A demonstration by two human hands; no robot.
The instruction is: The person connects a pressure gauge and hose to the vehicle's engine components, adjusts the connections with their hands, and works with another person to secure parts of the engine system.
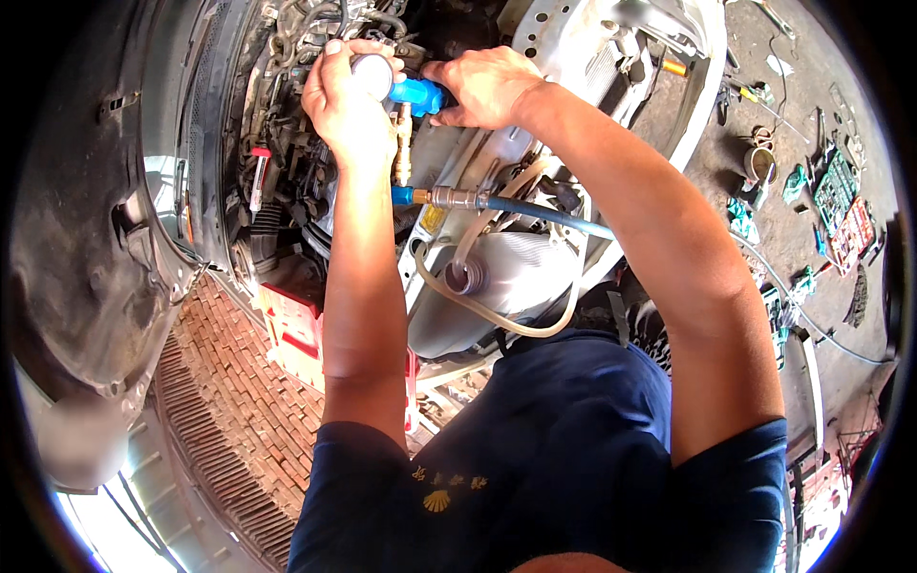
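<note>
I see the left hand (346,116) closed around a round gauge (372,76), near the engine bay's pale edge (548,23), and the right hand (489,88) half-curled, gripping the adjoining blue fitting (413,94). A tug on the blue hose (546,216) could, I judge, twist the gauge loose.

Place: vehicle repair workshop | exposed engine bay (277,105) | raised hood (86,210) | open tool cases (836,191) on grimy floor (709,177)

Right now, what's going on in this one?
A person in a dark blue shirt reaches over an engine bay. The left hand holds a round gauge; the right hand grips the blue fitting beside it. A blue hose passes beneath the right forearm; nearer the person, a pale tank has an open neck.
</note>
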